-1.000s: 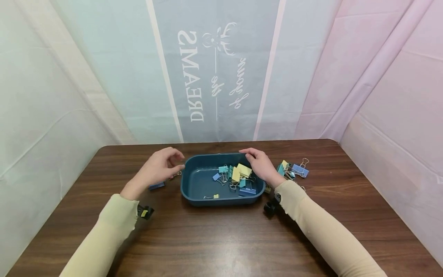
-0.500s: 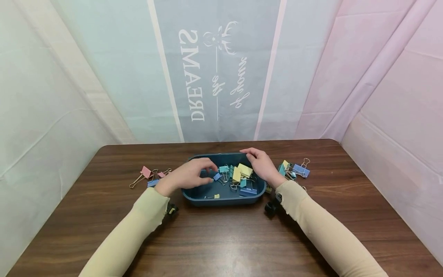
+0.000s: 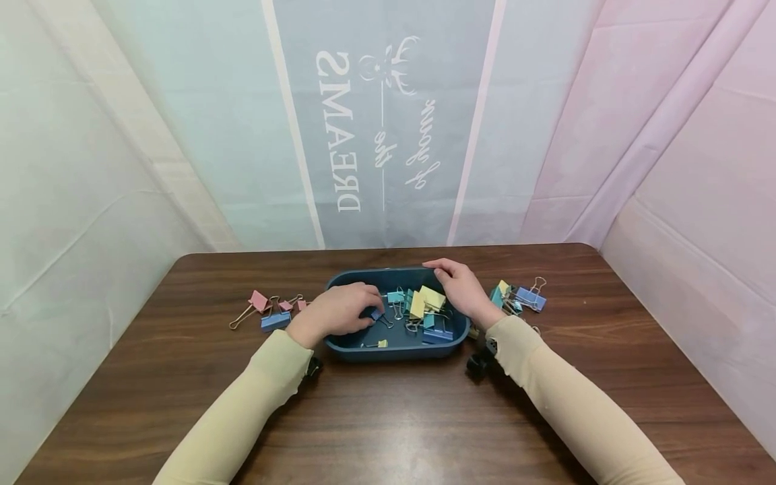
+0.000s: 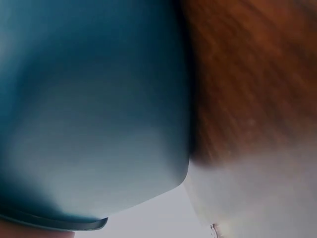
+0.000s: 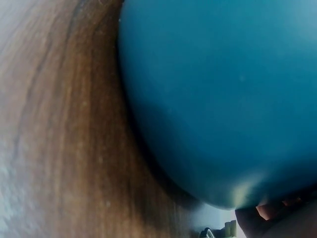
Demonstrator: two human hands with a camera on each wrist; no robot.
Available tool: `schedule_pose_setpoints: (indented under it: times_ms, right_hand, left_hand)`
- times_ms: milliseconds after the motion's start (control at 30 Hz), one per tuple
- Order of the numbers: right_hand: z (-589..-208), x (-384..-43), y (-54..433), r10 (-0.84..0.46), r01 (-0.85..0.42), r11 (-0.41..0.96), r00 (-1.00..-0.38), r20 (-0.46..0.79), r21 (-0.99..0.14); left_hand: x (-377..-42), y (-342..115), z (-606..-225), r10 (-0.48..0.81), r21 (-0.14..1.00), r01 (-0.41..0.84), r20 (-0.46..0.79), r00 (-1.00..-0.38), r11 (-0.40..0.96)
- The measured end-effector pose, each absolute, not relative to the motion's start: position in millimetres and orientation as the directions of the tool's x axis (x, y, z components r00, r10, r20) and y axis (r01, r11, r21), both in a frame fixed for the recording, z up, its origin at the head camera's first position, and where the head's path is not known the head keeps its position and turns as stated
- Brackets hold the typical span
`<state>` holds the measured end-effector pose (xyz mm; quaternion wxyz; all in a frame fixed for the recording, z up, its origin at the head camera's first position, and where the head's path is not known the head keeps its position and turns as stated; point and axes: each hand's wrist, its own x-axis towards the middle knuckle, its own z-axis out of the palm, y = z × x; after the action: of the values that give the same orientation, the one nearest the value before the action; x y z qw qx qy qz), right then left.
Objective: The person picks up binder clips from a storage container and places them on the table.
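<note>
A dark blue plastic bin [image 3: 358, 351] with rounded corners stands mid-table, with several blue, teal and yellow binder clips inside. My left hand [image 3: 339, 310] reaches over its left side, and thumb and fingers pinch a small blue binder clip [image 3: 377, 315] low in the bin. The fingertips partly cover that clip. At the far right corner my right hand [image 3: 463, 291] grips the rim, thumb on the inner side. Both wrist views are filled mostly by the bin's outer wall [image 4: 99, 124], so they barely show the hands.
Left of the bin lie pink binder clips [image 3: 258, 300] and a blue binder clip [image 3: 275, 321]. On the right is a loose pile with a blue binder clip [image 3: 531, 298] and teal and yellow ones. The wooden table [image 3: 388, 417] meets a hanging cloth [image 3: 388, 229] at the back.
From beside the bin's left end, my left hand has moved right and down into it, its fingers closing on the small blue binder clip. The right hand has stayed at the rim.
</note>
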<state>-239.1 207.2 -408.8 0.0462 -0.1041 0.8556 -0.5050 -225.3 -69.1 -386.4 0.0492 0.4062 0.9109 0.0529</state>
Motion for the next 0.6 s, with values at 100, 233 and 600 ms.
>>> schedule_pose_setpoints:
  times_ms: [100, 233, 600]
  right_hand:
    - [-406.5, -238.9, 205.9, -0.23, -0.133, 0.47, -0.973, 0.024, -0.873]
    - [-406.6, -238.3, 207.0, -0.227, -0.129, 0.467, -0.974, 0.023, -0.875]
    - [-408.2, -239.2, 204.8, -0.223, -0.13, 0.464, -0.974, 0.027, -0.876]
  left_hand:
    - [-224.3, -70.6, -385.9, 0.74, 0.135, 0.73, -0.033, -0.672, 0.67]
    - [-224.3, -69.4, -387.1, 0.73, 0.155, 0.719, -0.032, -0.682, 0.678]
    - [-225.5, -85.6, -385.5, 0.717, 0.445, 0.707, 0.182, -0.673, 0.551]
